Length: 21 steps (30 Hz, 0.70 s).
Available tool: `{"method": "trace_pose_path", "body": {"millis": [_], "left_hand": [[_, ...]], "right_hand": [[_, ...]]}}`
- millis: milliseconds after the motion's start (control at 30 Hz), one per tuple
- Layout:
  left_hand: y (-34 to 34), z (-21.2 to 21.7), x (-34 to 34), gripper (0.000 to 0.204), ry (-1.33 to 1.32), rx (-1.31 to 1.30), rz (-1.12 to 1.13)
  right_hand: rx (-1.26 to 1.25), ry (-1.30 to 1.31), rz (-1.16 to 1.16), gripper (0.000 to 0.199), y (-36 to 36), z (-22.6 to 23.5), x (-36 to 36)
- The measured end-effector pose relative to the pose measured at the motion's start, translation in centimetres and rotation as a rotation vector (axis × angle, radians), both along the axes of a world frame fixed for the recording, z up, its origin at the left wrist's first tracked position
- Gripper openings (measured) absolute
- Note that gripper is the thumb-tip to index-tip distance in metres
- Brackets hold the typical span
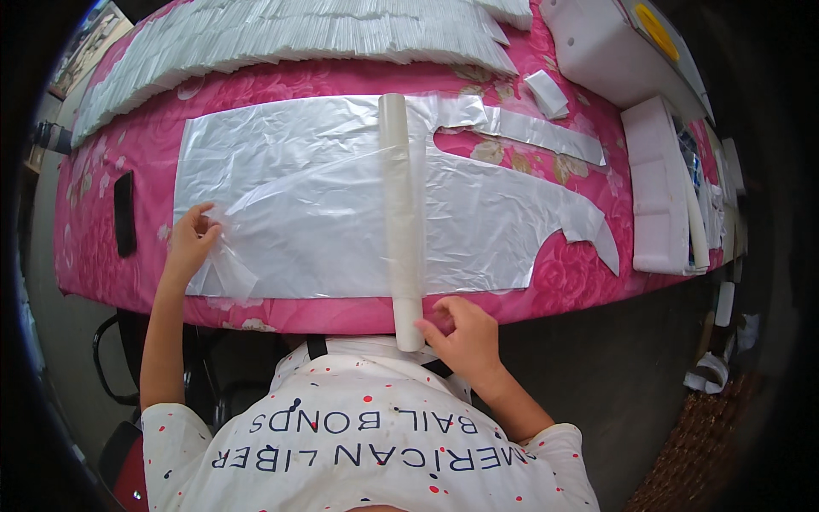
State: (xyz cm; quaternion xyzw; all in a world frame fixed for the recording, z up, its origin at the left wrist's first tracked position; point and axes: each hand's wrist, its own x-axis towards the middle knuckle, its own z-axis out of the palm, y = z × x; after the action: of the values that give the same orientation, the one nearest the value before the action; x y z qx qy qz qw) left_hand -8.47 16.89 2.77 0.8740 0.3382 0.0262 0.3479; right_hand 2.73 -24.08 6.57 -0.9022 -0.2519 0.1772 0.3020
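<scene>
A long pale roll of plastic film (pixel 399 213) lies across a silvery plastic sheet (pixel 299 247) cut in an apron-like shape, with strap-like strips at its right end. Thin clear film runs from the roll leftward. My left hand (pixel 193 243) pinches the loose edge of that film near the sheet's left end, where it bunches into folds. At the roll's near end, which sticks out past the table edge, my right hand (pixel 467 340) rests its thumb against the tube. Its fingers are bent and apart, not wrapped round the roll.
A pink floral cloth covers the table (pixel 333 314). Rows of stacked white folded packets (pixel 299 43) line the far side. A small white folded piece (pixel 547 94) lies at the far right, near white foam boxes (pixel 655 188). A black bar-shaped object (pixel 124 213) sits at left.
</scene>
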Motion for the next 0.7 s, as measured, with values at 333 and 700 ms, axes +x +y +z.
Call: {"method": "trace_pose_path", "body": {"millis": [333, 700], "left_hand": [[-15.4, 0.9, 8.1, 0.050, -0.471, 0.241, -0.512], [-21.2, -3.1, 11.4, 0.055, -0.292, 0.311, -0.673]], "right_hand": [[-0.137, 0.351, -0.016, 0.046, 1.2, -1.3, -1.2], [-0.244, 0.459, 0.027, 0.045, 0.0, -0.2, -0.1]]}}
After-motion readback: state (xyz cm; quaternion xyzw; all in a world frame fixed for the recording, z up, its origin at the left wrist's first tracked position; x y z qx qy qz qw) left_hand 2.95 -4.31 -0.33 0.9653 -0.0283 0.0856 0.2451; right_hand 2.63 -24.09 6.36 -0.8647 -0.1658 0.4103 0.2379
